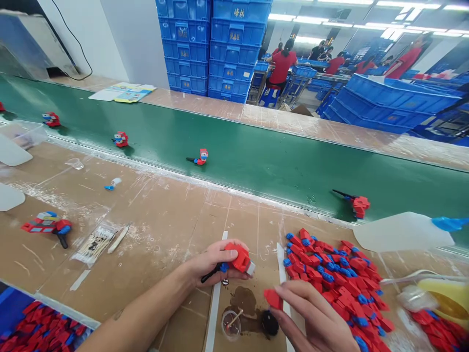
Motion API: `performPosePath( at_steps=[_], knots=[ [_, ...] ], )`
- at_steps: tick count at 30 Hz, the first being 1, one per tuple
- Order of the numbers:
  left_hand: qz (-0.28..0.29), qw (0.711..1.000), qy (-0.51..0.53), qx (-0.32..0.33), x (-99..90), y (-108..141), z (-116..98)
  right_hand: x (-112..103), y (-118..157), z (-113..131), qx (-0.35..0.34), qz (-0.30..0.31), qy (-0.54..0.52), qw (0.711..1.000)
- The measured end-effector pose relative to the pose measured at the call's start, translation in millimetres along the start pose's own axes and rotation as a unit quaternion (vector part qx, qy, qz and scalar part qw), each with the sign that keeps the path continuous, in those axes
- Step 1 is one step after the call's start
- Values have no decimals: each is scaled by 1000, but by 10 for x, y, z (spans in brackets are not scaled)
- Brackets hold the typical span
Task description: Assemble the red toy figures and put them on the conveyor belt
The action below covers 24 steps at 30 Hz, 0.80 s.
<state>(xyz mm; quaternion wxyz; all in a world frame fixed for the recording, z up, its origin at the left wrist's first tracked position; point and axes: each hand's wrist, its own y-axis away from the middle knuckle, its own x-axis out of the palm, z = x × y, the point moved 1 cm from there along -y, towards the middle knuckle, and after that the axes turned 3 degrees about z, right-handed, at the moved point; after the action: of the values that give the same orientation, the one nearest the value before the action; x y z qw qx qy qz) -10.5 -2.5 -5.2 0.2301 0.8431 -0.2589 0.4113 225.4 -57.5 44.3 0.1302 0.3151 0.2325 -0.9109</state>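
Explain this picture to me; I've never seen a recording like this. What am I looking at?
This view comes from a camera worn on a person's head, looking down at their bare hands. The left hand holds a red plastic toy part with a black piece attached; the right hand pinches a small red piece. The cardboard-covered bench holds a heap of red and blue parts. Beyond it, a green conveyor belt carries similar red and blue toys.
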Motion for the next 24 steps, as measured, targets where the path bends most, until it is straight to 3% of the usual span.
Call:
performPosePath(
  at_steps=[5, 12, 16, 20, 24],
  knots=[
    [-4, 1000, -2, -1, 23, -3, 10, 143, -416, 141, -76, -19, 0, 997],
    [-13, 1000, -8, 3, 0, -41, 62, 219, -483, 43, -131, 46, 41, 990],
    [-4, 998, -52, -25, -45, -38, 84, 135, -471, -13, -155, 112, 13, 981],
    [39, 981, -188, -39, -18, 10, 9, 31, -556, 26, -60, 203, -8, 977],
    [96, 962, -250, -55, 21, 61, -59, 100, -666, 139, -38, 343, -66, 936]
  ],
)
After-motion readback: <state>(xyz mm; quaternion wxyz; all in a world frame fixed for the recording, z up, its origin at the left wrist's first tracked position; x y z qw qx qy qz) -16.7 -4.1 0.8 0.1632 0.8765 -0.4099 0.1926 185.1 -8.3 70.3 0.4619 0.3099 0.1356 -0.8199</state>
